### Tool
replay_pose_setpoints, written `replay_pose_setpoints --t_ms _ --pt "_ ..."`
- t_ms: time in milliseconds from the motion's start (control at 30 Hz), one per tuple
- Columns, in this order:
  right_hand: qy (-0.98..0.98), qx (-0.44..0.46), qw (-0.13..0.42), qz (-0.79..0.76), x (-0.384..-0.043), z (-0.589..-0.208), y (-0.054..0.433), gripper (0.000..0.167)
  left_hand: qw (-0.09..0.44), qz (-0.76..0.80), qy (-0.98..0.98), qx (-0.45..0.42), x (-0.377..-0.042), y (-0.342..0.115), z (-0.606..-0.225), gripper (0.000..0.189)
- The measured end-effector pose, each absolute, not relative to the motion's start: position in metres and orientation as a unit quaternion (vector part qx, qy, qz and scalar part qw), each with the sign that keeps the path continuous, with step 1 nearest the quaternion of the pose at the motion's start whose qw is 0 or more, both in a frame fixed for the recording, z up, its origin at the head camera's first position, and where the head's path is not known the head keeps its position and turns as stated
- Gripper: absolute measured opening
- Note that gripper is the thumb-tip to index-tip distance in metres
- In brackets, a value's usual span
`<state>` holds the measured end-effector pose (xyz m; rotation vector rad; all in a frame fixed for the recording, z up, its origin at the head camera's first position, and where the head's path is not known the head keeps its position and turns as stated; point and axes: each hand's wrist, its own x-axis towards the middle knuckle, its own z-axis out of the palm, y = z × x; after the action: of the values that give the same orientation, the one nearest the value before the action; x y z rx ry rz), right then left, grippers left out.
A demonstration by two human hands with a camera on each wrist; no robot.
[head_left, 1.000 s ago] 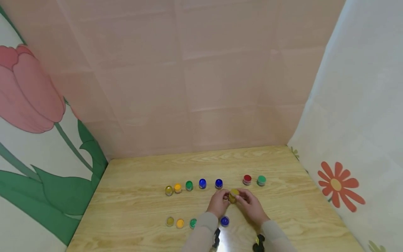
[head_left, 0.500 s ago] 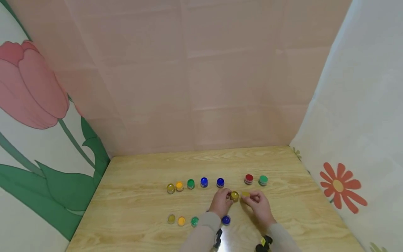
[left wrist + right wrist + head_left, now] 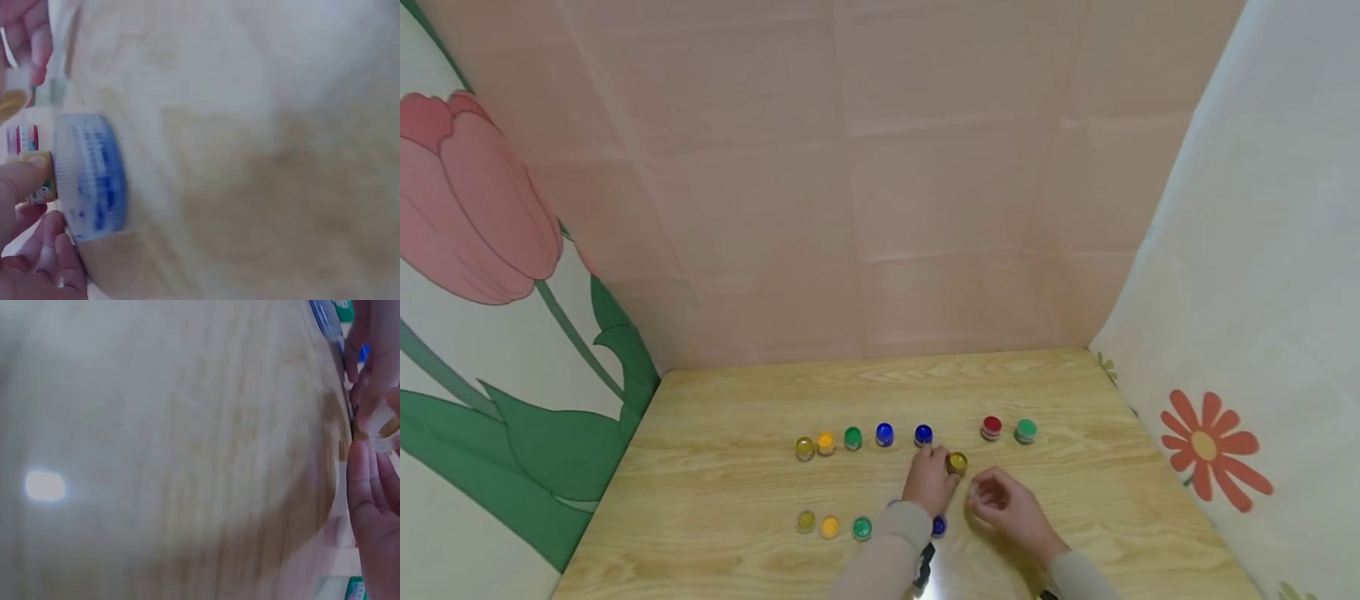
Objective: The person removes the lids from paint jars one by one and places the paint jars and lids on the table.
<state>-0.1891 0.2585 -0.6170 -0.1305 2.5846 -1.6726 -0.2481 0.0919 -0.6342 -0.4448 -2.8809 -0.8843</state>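
An ochre paint jar (image 3: 957,463) is held between the thumb and fingers of my left hand (image 3: 928,483), over the middle of the table; its small label shows in the left wrist view. To the right of it, my right hand (image 3: 1011,508) pinches a clear jar lid (image 3: 378,428) smeared with ochre inside, apart from the jar. In the head view the curled fingers mostly hide this lid. Close to the left wrist camera lies a clear lid with blue in it (image 3: 94,178).
Behind the hands stand paint jars in a row: ochre (image 3: 805,448), orange (image 3: 826,443), green (image 3: 853,438), blue (image 3: 884,434) and dark blue (image 3: 923,435). Farther right are a red jar (image 3: 991,428) and a green jar (image 3: 1026,431). Coloured lids (image 3: 830,527) line the front, partly behind the left sleeve.
The ochre lid has come off the jar in my right hand, which has drawn right and toward the front, turning the lid. My left hand still holds the jar in about the same place.
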Motion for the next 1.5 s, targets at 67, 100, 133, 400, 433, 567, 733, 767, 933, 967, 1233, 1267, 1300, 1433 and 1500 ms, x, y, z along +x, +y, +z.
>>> replay_pose_setpoints --t_ms 67,100,133,400,433,567,733,767,933,967,1233,1267,1300,1433,1500 --pt "0.844 -0.038 0.047 -0.533 -0.184 -0.614 0.256 0.038 0.037 -0.279 -0.95 -0.136 -0.249 0.095 -0.631 0.037" --pt "0.846 -0.035 0.058 -0.529 -0.181 -0.613 0.255 0.039 0.031 -0.274 -0.952 -0.132 -0.25 0.096 -0.629 0.037" --pt "0.847 -0.036 0.068 -0.525 -0.179 -0.612 0.253 0.039 0.025 -0.267 -0.955 -0.127 -0.251 0.097 -0.627 0.037" --pt "0.877 -0.135 0.101 -0.449 -0.172 -0.611 0.248 0.031 0.019 -0.214 -0.973 -0.083 -0.257 0.104 -0.62 0.036" --pt "0.877 -0.143 0.104 -0.446 -0.172 -0.611 0.248 0.03 0.022 -0.213 -0.974 -0.078 -0.257 0.105 -0.619 0.035" --pt "0.881 -0.156 0.119 -0.43 -0.169 -0.61 0.243 0.025 0.036 -0.214 -0.974 -0.061 -0.258 0.108 -0.617 0.033" --pt "0.888 -0.175 0.113 -0.411 -0.164 -0.608 0.239 0.022 0.045 -0.198 -0.978 -0.046 -0.262 0.116 -0.618 0.031" --pt "0.888 -0.178 0.11 -0.411 -0.164 -0.608 0.238 0.022 0.045 -0.195 -0.979 -0.042 -0.263 0.118 -0.619 0.031" --pt "0.887 -0.182 0.106 -0.412 -0.162 -0.61 0.237 0.024 0.05 -0.164 -0.985 -0.019 -0.268 0.122 -0.621 0.032" --pt "0.886 -0.183 0.106 -0.413 -0.162 -0.61 0.237 0.024 0.05 -0.155 -0.986 -0.016 -0.269 0.123 -0.621 0.032" --pt "0.889 -0.184 0.106 -0.406 -0.159 -0.609 0.236 0.024 0.056 -0.107 -0.992 -0.028 -0.271 0.125 -0.619 0.036" --pt "0.89 -0.184 0.104 -0.404 -0.158 -0.609 0.236 0.025 0.053 -0.102 -0.993 -0.032 -0.271 0.125 -0.619 0.037" --pt "0.891 -0.185 0.103 -0.402 -0.158 -0.608 0.236 0.025 0.048 -0.099 -0.993 -0.036 -0.271 0.125 -0.617 0.038" --pt "0.894 -0.186 0.1 -0.396 -0.155 -0.606 0.238 0.026 0.046 -0.075 -0.994 -0.058 -0.271 0.126 -0.618 0.038" --pt "0.895 -0.184 0.101 -0.395 -0.155 -0.606 0.24 0.027 0.054 -0.064 -0.994 -0.071 -0.269 0.125 -0.618 0.037"
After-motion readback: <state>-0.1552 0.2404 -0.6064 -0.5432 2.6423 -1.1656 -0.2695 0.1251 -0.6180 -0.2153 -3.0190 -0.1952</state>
